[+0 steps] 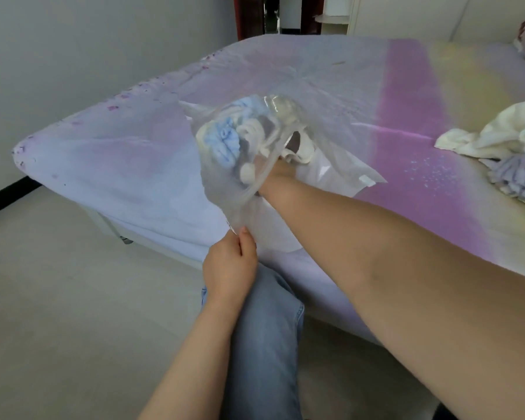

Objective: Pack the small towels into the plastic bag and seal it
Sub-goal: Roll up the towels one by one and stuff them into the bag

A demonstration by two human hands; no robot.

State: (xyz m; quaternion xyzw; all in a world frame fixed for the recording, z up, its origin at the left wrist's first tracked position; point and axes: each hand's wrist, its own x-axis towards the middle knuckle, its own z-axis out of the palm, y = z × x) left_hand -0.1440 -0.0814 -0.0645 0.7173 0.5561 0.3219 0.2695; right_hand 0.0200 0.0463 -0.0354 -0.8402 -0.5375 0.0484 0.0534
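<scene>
Several small fluffy towels, blue (225,140) and cream-white (252,130), sit bunched inside the clear, crinkled plastic bag (285,116), which is held up just above the near corner of the pastel lilac-and-pink bed sheet (119,165). No writing can be read on the bag. The right hand (278,177) reaches through the bag's mouth; its fingers are hidden behind plastic, so their pose cannot be told. The left hand (229,266) pinches the bag's lower edge. More cream (497,134) and grey-lilac towels (519,174) lie on the bed, well apart, at right.
</scene>
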